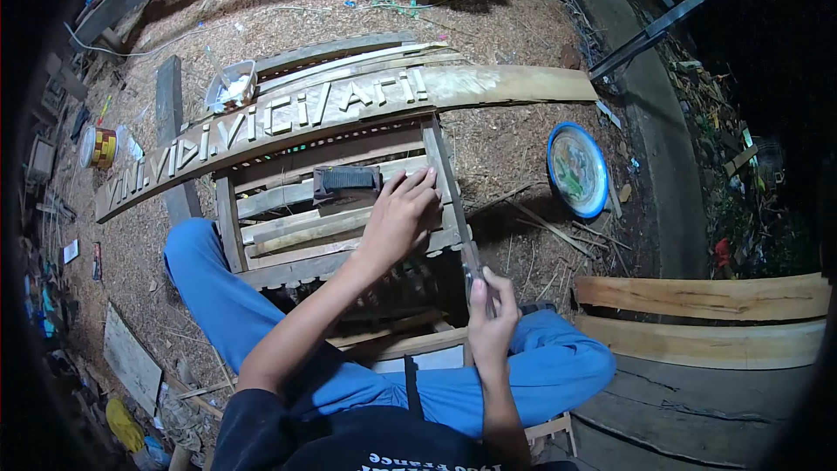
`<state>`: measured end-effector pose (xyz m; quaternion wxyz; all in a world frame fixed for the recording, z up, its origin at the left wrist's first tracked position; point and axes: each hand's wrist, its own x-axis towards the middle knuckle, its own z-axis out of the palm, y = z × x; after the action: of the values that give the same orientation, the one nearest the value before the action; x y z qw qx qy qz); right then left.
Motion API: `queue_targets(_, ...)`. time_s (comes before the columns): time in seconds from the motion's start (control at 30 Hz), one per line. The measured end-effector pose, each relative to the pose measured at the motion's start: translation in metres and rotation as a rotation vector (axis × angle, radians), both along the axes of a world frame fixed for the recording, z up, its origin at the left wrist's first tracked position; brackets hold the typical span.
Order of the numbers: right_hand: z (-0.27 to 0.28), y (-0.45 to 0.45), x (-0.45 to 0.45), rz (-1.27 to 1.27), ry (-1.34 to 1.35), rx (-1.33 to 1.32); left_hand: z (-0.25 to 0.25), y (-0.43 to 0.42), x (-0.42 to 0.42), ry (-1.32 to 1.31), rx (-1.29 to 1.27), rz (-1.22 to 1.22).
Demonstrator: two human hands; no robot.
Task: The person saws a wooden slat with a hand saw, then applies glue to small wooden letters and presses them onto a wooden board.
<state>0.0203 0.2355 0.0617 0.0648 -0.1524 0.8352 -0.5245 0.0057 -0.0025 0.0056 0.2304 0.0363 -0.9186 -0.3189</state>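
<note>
- Fingers of the left hand: lightly bent, side by side, over the slats. Thumb hidden, so can't tell if they grip or just rest. Right hand, 4-5 o'clock of the left: thumb and fingers pinched round a narrow piece.
- Tub, 10 o'clock: white contents, stick poking out, right beside the lettered board. A knock to either could spill it.
- Lettered board, running 9 to 2 o'clock: letters look raised. Can't tell if they're fixed; if not, a jolt could shift them.
- Slatted frame, centre: gaps between slats. Small parts could drop through; uneven pressure could rock it.
- Dark block, 10 o'clock of the left hand, on the slats, apart from the fingers. A sweep of that forearm could push it off.
- Narrow piece, at the frame's 4 o'clock corner: tool or strip, can't tell. If edged, a slip could nick the thumb or the nearby knee.
</note>
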Motion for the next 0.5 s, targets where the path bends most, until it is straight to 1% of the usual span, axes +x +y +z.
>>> queue_targets(0.07,0.001,-0.003,-0.002,0.006,0.007,0.0,0.009,0.001,0.001,-0.035,-0.024,0.021)
queue_targets(0.13,-0.004,0.019,0.013,0.012,-0.003,0.022,0.002,0.0,-0.002,-0.017,-0.024,0.03)
queue_targets(0.2,-0.005,0.034,0.022,-0.027,-0.05,-0.044,-0.001,0.0,-0.003,-0.023,-0.039,0.013)
queue_targets(0.27,-0.011,0.028,0.022,-0.054,-0.078,-0.062,-0.004,0.0,-0.002,-0.028,-0.034,0.018)
queue_targets(0.37,-0.006,-0.007,-0.003,-0.002,-0.048,-0.059,0.001,0.0,-0.001,-0.025,-0.046,0.017)
queue_targets(0.5,-0.002,0.013,0.009,0.01,-0.003,-0.014,-0.002,0.001,-0.001,-0.018,-0.04,0.028)
